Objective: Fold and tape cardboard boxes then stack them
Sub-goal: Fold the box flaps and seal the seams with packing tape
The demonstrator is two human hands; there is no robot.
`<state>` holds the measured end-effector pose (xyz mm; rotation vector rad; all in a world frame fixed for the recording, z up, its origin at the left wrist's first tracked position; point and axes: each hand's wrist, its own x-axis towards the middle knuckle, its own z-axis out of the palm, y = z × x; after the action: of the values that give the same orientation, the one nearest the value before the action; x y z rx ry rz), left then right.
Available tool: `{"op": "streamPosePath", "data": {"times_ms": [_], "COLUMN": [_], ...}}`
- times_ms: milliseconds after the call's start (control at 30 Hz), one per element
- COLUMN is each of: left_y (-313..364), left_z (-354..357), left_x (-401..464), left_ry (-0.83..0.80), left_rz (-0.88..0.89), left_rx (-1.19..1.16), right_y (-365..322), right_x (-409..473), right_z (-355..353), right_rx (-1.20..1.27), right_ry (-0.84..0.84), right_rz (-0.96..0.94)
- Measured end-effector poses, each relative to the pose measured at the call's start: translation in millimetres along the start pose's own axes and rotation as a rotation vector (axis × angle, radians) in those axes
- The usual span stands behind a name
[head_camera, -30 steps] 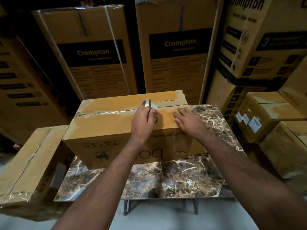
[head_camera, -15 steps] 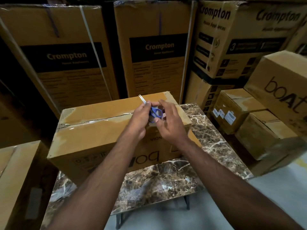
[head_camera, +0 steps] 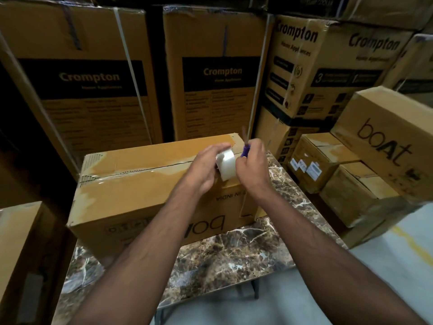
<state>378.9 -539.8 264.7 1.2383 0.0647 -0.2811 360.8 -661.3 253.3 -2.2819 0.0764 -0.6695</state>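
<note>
Tape runs along the top seam of the box [head_camera: 150, 184] on the table [head_camera: 234, 249]; your left hand [head_camera: 203, 170] grips the roll [head_camera: 226, 164], your right hand [head_camera: 254, 165] pinches scissors [head_camera: 245, 150]. Cutting and stacking remain.

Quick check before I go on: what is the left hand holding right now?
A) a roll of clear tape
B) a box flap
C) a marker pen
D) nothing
A: the left hand grips a roll of clear tape over the taped box, while the right hand holds purple-handled scissors.
</note>
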Motion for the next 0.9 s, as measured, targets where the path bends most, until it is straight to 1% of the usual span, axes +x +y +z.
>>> {"op": "streamPosePath", "data": {"times_ms": [33,100,167,200,233,333,400,467,567,633,733,833,867,900], "left_y": [1,1,1,2,2,3,3,7,15,21,34,39,39,39], "left_z": [-1,-3,-1,3,7,21,27,30,40,51,63,71,74,77], "left_x": [1,7,12,13,15,19,27,32,39,47,61,80,86,94], "left_ry": [0.011,0.044,0.062,0.059,0.056,0.04,0.033,0.006,-0.076,-0.095,-0.085,-0.047,-0.052,-0.079], "left_rz": [0.031,0.05,0.028,0.014,0.003,-0.021,-0.079,-0.145,-0.172,-0.146,-0.117,-0.042,-0.005,0.03], "left_rx": [0.006,-0.037,-0.097,-0.122,-0.135,-0.118,-0.089,0.048,0.437,0.589,0.769,1.064,1.103,1.091], "right_y": [1,7,13,15,19,31,38,43,52,60,73,89,95,100], "right_x": [0,-5,-12,-14,-14,-7,-1,3,10,21,39,53,59,67], "right_z": [0,-2,-2,-3,-4,-9,-15,-18,-27,-37,-50,-57,-60,-64], "right_rx": [0.071,0.232,0.29,0.294,0.303,0.363,0.409,0.426,0.444,0.482,0.463,0.427,0.422,0.422], "right_ry": [-0.052,-0.201,-0.348,-0.395,-0.401,-0.273,-0.276,-0.324,-0.385,-0.403,-0.438,-0.488,-0.498,-0.505], "right_rz": [0.047,0.08,0.069,0.051,0.04,0.057,0.06,0.065,0.074,0.075,0.025,-0.036,-0.054,-0.07]}}
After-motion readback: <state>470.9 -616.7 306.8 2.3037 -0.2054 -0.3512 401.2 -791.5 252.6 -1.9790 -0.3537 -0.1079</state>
